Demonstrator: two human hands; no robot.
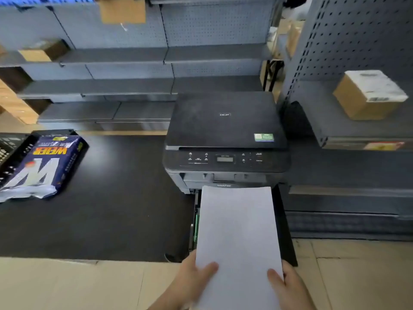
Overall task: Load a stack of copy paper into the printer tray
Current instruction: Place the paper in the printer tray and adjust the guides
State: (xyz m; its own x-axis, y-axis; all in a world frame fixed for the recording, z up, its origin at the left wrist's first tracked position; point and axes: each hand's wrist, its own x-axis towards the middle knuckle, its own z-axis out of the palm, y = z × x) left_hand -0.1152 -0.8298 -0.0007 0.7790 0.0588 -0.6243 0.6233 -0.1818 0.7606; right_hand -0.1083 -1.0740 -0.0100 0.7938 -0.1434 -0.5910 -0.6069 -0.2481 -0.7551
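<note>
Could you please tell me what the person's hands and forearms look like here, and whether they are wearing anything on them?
Both hands are bare: no gloves, rings or watch show on the left hand or the right hand. The bits of forearm at the bottom edge are bare too, with no sleeve in view. The nails look short and unpainted. Only the thumbs and parts of each hand show.

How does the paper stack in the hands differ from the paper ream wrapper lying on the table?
The paper stack is plain white and flat; the ream wrapper is blue, printed with large lettering, and crumpled at its torn near end. The stack is gripped at its near corners by the left hand and right hand over the pulled-out printer tray; the wrapper lies untouched on the dark table, far left of the printer. Both lie lengthwise, roughly away from the camera.
</note>
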